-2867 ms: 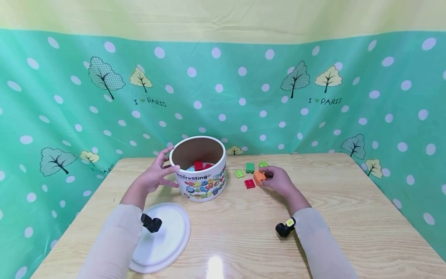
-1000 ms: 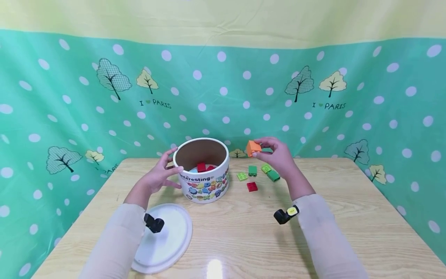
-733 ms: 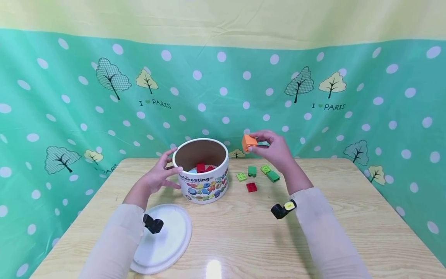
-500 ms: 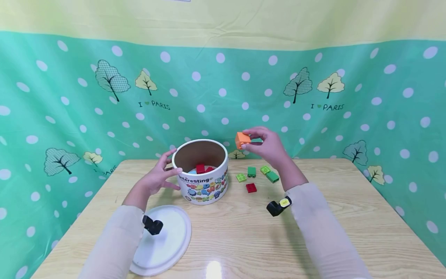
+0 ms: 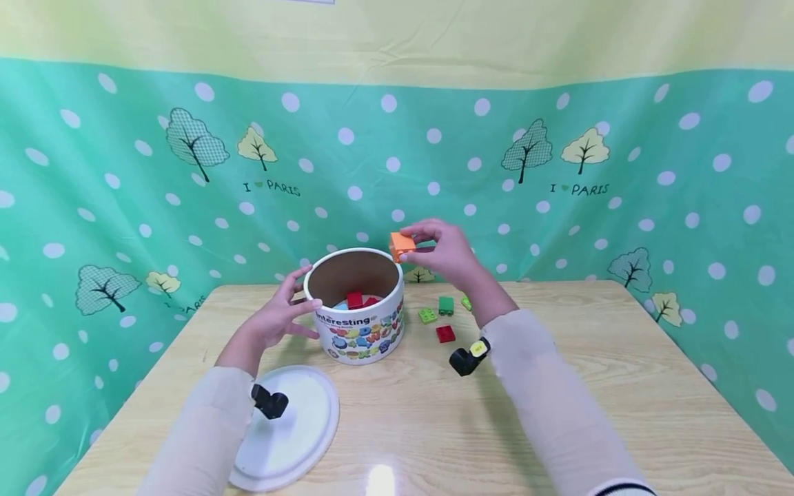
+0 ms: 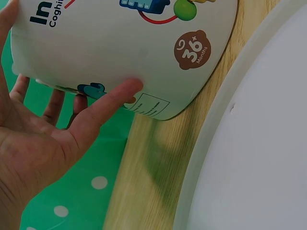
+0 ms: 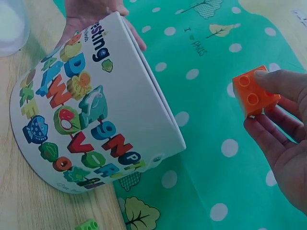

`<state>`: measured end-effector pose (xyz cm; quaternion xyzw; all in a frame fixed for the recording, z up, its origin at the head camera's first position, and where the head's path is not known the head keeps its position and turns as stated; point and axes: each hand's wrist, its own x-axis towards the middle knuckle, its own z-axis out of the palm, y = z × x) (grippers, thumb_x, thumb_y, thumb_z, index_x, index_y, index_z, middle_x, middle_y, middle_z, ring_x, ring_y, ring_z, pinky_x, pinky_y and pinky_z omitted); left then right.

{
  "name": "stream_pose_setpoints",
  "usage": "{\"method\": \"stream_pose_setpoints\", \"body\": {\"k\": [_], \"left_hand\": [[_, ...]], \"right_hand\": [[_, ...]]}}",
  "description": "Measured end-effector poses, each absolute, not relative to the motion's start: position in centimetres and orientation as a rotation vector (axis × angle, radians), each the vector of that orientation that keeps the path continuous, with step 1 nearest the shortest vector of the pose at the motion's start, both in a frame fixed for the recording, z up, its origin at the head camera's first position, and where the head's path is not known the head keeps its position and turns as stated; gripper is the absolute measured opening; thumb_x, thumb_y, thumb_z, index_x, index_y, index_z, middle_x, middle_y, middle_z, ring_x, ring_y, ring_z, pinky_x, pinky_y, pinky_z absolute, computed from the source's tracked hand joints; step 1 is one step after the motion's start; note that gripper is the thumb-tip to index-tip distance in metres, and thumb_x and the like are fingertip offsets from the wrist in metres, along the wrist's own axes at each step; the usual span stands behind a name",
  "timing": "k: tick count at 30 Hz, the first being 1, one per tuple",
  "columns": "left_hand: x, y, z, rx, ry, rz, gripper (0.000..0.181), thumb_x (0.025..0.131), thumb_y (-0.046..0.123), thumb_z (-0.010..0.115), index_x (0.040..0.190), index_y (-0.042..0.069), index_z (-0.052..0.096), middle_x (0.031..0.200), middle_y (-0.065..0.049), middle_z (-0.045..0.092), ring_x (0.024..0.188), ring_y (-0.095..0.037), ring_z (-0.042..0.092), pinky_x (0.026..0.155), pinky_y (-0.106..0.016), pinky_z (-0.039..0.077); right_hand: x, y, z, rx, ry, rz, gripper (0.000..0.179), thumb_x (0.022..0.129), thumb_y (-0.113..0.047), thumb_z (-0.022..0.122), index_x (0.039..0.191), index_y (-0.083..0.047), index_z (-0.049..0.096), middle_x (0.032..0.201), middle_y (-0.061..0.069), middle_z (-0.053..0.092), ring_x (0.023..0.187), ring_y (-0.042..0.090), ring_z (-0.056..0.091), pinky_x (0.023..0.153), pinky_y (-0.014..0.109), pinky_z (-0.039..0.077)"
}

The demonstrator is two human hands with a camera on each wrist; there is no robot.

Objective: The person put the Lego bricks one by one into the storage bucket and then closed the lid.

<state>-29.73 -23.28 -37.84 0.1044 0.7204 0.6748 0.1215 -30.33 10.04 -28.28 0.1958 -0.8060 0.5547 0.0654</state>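
Between the thumb and fingers of my right hand is an orange building brick, held in the air at the right rim of a white round bucket. In the right wrist view, the brick's round studs face the camera. My left hand rests spread against the bucket's left side. From the left wrist view, one finger lies straight on the printed wall and other fingers reach behind it. Inside the bucket sit red bricks and something light blue; the rest of its inside is hidden.
Right of the bucket lie a lime brick, a green brick and a red brick. Another lime piece is partly behind the right arm. A white round lid lies under the left forearm. A dotted curtain hangs behind.
My right hand has picked the orange brick up from the table and carried it left to the bucket's rim. The left hand stays against the bucket.
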Motion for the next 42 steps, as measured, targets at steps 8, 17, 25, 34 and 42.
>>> {"method": "stream_pose_setpoints", "body": {"k": [8,17,25,34,42], "left_hand": [[-29.5,-23.3,-37.9,0.31,2.089,1.986,0.088,0.093,0.01,0.064,0.156,0.028,0.005,0.156,-0.021,0.006,0.139,-0.05,0.017,0.075,-0.064,0.054],[-29.7,-23.2,-37.9,0.324,2.091,1.98,0.089,0.093,0.011,0.064,0.156,0.027,0.003,0.156,-0.022,0.005,0.139,-0.051,0.015,0.074,-0.064,0.055],[-29.7,-23.2,-37.9,0.318,2.104,1.975,0.088,0.093,0.012,0.065,0.156,0.028,0.005,0.155,-0.021,0.007,0.138,-0.051,0.017,0.074,-0.064,0.054],[-29.8,-23.2,-37.9,0.312,2.111,1.971,0.088,0.093,0.014,0.066,0.156,0.028,0.005,0.154,-0.021,0.008,0.139,-0.051,0.017,0.074,-0.065,0.054],[-29.9,-23.3,-38.0,0.303,2.112,1.973,0.088,0.092,0.014,0.066,0.155,0.028,0.007,0.154,-0.021,0.008,0.138,-0.051,0.017,0.074,-0.065,0.054]], "right_hand": [[-31.2,8.1,-28.3,0.626,-2.53,1.562,0.037,0.081,-0.013,0.081,0.116,-0.014,0.071,0.117,0.001,0.06,0.11,0.03,0.057,0.08,0.034,0.058],[-32.2,6.7,-28.8,0.567,-2.638,1.522,0.039,0.08,-0.012,0.081,0.118,-0.014,0.07,0.112,0.002,0.06,0.105,0.023,0.056,0.081,0.03,0.057],[-33.0,5.5,-29.7,0.531,-2.627,1.659,0.038,0.078,-0.01,0.082,0.115,-0.015,0.071,0.111,0.003,0.063,0.104,0.024,0.058,0.084,0.031,0.057],[-33.6,5.0,-31.0,0.492,-2.582,1.761,0.037,0.077,-0.008,0.083,0.112,-0.015,0.072,0.109,0.004,0.064,0.101,0.024,0.06,0.082,0.032,0.058],[-33.6,4.7,-32.2,0.447,-2.553,1.88,0.037,0.077,-0.008,0.083,0.112,-0.017,0.072,0.112,0.007,0.063,0.101,0.024,0.061,0.082,0.031,0.057]]}}
